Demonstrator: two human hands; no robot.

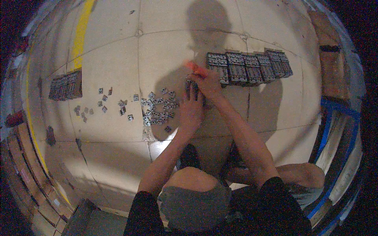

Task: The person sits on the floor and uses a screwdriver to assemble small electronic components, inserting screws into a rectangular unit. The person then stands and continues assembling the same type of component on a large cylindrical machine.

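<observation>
In the middle of the head view, my right hand [209, 85] grips an orange-red tool [196, 69]; motion blur hides its exact kind. Just below and to the left of it is my left hand [191, 109], its fingers pointing away from me over a dark part [192, 86] that shows between them. The fingers cover most of that part. Many small metal plates with holes [159, 103] lie loose on the floor beside my left hand. Right of my right hand stand rows of stacked dark metal parts [246, 67], set tightly side by side.
A smaller block of stacked parts [65, 85] sits at the left, near a yellow floor line [81, 35]. Scattered plates [104, 98] lie between. Blue-edged racking [327, 126] borders the right; brown cartons [29, 159] line the left. My bare knee [192, 178] is close below my hands.
</observation>
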